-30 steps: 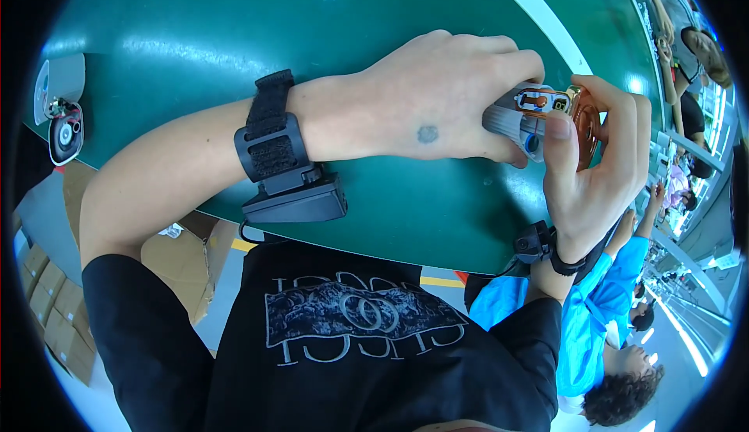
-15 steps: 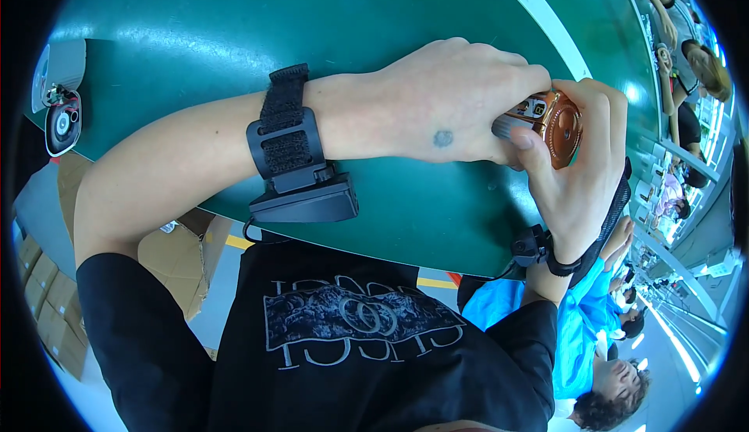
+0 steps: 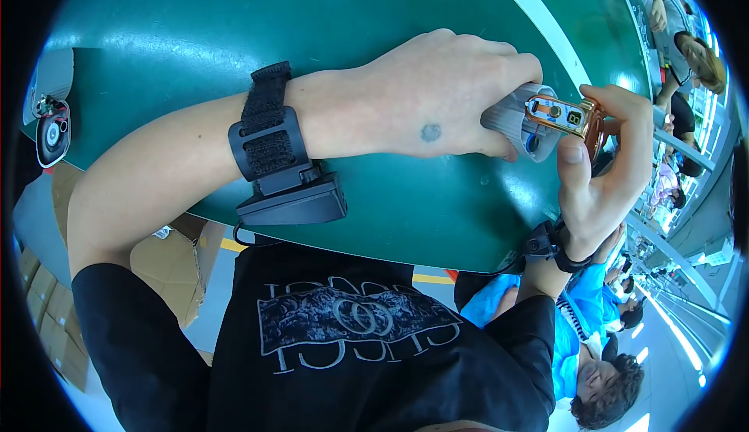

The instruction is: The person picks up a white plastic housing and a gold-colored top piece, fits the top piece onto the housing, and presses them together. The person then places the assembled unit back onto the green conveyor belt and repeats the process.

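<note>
Head view: the left hand [image 3: 449, 96], back upward, reaches across the worktop [image 3: 390, 225] with its grip closed around a grey ribbed shell [image 3: 511, 112], the thumb on the near side and the fingers curled over the far side. The shell's open mouth faces the right hand [image 3: 612, 167], whose grip is closed on a copper-coloured piece [image 3: 589, 124]; the thumb presses its near side and the fingers bend round behind it. This piece has a gold-rimmed end panel with small parts set in it, and the panel overlaps the shell's mouth in the view; how far it sits inside cannot be told. Both are held above the worktop, near its right end. A black strap [image 3: 269, 139] on the left wrist carries a dark box [image 3: 292, 200], and a small black camera [image 3: 540, 241] sits at the right wrist. Well apart, at the worktop's left edge, lies an opened device [image 3: 53, 137] with a round dark part and loose wires. A cardboard box [image 3: 165, 272] stands below. At lower right is a co-worker in blue [image 3: 568, 358].
</note>
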Demonstrator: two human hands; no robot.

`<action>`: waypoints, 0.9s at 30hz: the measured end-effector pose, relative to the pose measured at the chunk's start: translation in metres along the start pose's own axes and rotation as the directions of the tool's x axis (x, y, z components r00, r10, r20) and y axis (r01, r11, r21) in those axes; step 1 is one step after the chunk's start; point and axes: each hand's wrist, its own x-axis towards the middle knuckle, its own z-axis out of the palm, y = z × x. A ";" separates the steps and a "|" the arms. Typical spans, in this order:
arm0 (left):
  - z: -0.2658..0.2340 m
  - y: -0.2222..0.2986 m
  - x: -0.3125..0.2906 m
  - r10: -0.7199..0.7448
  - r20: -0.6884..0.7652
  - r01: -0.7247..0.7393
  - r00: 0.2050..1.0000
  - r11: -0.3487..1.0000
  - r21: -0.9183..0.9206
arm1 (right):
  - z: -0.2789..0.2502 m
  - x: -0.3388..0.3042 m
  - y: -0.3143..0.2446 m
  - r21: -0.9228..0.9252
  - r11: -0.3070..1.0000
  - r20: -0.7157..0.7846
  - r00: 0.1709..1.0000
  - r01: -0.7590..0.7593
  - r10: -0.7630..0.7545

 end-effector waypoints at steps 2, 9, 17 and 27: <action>0.000 0.001 0.001 -0.009 0.008 0.009 1.000 1.000 -0.004 | 0.000 -0.001 0.001 -0.008 1.000 0.002 1.000 0.003 -0.003; 0.001 -0.001 0.002 -0.007 0.009 0.007 1.000 1.000 -0.009 | 0.005 -0.001 0.000 -0.005 1.000 -0.001 1.000 -0.019 0.019; 0.002 -0.004 0.002 0.039 0.006 -0.039 0.999 0.999 0.036 | 0.013 0.000 -0.004 -0.033 0.999 0.089 0.996 -0.007 0.010; 0.004 -0.006 -0.002 0.045 -0.013 -0.045 0.999 0.998 0.041 | 0.018 -0.002 -0.006 -0.069 0.995 0.133 0.989 0.070 -0.060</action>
